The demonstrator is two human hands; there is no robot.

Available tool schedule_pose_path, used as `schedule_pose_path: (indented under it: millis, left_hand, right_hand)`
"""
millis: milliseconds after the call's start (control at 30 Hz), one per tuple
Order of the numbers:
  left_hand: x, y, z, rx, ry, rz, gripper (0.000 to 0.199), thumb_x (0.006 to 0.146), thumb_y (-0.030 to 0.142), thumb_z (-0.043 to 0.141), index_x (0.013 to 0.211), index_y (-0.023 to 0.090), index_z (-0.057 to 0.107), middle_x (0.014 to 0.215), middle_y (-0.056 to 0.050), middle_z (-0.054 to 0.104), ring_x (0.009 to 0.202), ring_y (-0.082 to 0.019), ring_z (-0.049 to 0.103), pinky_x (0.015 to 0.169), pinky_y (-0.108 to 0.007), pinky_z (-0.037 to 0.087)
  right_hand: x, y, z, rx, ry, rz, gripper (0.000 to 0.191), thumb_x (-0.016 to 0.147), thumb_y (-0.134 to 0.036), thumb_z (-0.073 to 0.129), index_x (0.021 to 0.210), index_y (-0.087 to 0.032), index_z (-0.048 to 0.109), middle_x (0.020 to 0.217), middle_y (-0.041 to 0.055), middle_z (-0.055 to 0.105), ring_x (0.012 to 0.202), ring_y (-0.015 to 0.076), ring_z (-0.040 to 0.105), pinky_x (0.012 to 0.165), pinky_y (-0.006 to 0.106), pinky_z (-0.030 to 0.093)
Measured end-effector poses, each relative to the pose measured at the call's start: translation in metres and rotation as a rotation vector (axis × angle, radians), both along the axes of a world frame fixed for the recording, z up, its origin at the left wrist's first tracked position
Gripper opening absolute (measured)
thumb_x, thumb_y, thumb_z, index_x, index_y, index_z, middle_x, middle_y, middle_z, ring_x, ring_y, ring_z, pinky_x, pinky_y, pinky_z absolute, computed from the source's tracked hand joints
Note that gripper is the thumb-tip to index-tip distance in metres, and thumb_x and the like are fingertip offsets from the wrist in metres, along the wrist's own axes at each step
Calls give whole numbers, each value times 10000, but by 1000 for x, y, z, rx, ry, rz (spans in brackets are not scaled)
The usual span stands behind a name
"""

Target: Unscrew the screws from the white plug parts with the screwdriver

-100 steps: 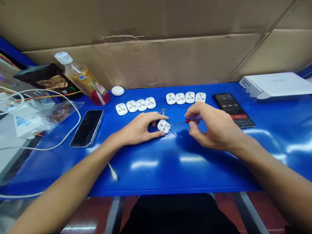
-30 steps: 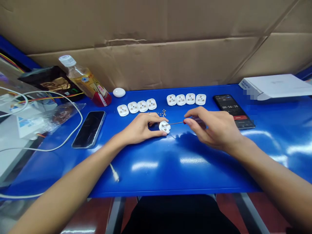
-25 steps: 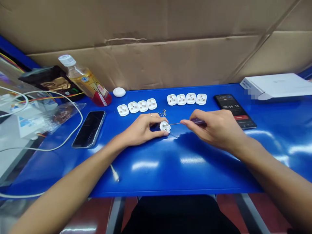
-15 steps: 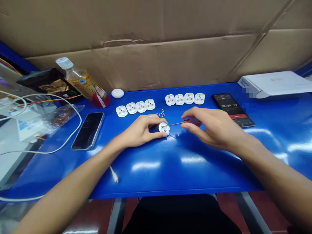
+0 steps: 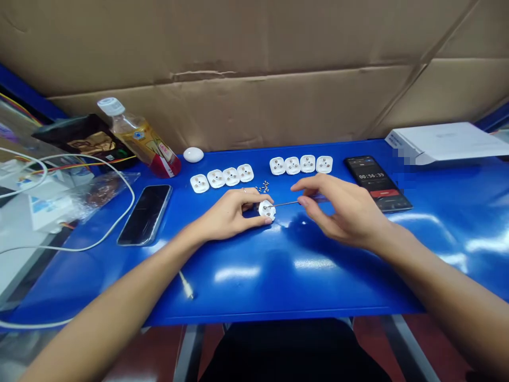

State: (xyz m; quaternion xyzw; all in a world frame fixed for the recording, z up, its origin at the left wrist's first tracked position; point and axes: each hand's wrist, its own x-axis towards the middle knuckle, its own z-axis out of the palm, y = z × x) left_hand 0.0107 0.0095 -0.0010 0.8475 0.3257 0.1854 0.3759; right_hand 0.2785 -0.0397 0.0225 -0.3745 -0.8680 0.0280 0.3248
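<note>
Left hand gripped a white plug base between thumb and fingertips, on the blue bench. Right hand, nearly closed, pinched a screwdriver, its tip on the plug base. Loose screws lay just behind the plug base, further plug bases beyond.

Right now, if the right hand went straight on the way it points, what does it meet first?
Most likely the white plug body pinched by the left hand. The right hand points along the screwdriver, whose tip reaches that plug. Depth is unclear, so the line may pass slightly above it.
</note>
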Motion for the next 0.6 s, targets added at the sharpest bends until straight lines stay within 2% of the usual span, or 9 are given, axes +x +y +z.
schedule_pose_path:
  millis: [100, 167, 267, 333, 433, 500, 600]
  left_hand:
    - [0, 0, 0, 0, -1, 2, 389, 942, 500, 735, 1193, 203, 757, 973, -37, 689, 753, -153, 547, 710, -297, 414]
    - [0, 1, -1, 2, -3, 1, 390, 939, 494, 740, 1197, 201, 757, 970, -36, 688, 753, -153, 546, 712, -296, 413]
    - [0, 1, -1, 11, -1, -4, 394, 938, 495, 740, 1206, 206, 757, 950, -29, 676, 734, -147, 526, 708, -291, 411]
    - [0, 1, -1, 14, 2, -6, 396, 941, 501, 734, 1203, 205, 758, 946, -30, 671, 729, -146, 518, 705, -288, 409]
    - [0, 0, -1, 10, 6, -3, 402, 942, 499, 732, 1206, 197, 756, 944, -31, 667, 727, -145, 516, 706, -286, 409]
    - [0, 0, 0, 10, 6, 0, 399, 938, 482, 741, 1214, 195, 756, 941, -26, 667, 723, -140, 513, 708, -282, 409]
    - [0, 0, -1, 12, 3, -1, 388, 937, 468, 748, 1218, 200, 756, 939, -17, 666, 724, -134, 509, 710, -278, 407]
  right_hand:
    - [0, -1, 2, -55, 12, 69, 351, 922, -128, 602, 1256, -228, 562, 1098, 91, 721, 1002, 252, 713, 866, 398, 595]
    - [0, -1, 2, -75, 4, 59, 417, 917, -161, 629, 1318, -223, 530, 1126, 103, 711, 1016, 265, 711, 870, 411, 596]
    - [1, -1, 1, -63, -13, -27, 357, 988, -255, 618, 1331, -222, 523, 1032, 75, 736, 878, 241, 738, 758, 371, 601]
    - [0, -1, 0, -35, -5, -40, 272, 1008, -234, 585, 1277, -223, 546, 992, 58, 741, 815, 216, 737, 719, 344, 593]
    - [-1, -1, -1, -17, 21, 21, 312, 953, -148, 587, 1254, -217, 545, 1093, 87, 726, 929, 229, 737, 812, 365, 602]
    - [-1, -1, -1, -16, 20, 36, 376, 937, -158, 609, 1301, -204, 531, 1125, 105, 718, 990, 250, 732, 851, 387, 602]
    - [-1, -1, -2, 9, -2, -28, 337, 983, -229, 615, 1315, -205, 555, 1049, 79, 752, 902, 238, 752, 785, 367, 600]
